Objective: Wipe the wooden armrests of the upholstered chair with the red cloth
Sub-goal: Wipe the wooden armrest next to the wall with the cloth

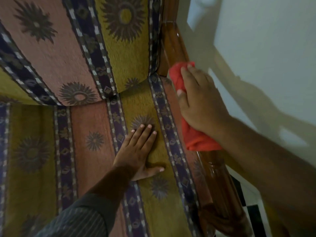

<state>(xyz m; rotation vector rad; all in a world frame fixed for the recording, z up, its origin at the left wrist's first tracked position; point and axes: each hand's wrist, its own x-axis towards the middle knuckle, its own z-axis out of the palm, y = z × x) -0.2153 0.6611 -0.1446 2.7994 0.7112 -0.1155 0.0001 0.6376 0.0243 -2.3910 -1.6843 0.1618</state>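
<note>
The upholstered chair fills the view, its striped seat cushion patterned with sunbursts in pink, olive and blue. Its glossy brown wooden right armrest runs along the right side from near to far. My right hand presses the red cloth flat onto the middle of that armrest, fingers spread over the cloth and pointing away from me. My left hand lies flat and open on the seat cushion beside the armrest, holding nothing. The left armrest is out of view.
The patterned backrest rises at the top. A pale wall stands close along the right of the armrest. A strip of black-and-white floor tiles shows at the bottom right.
</note>
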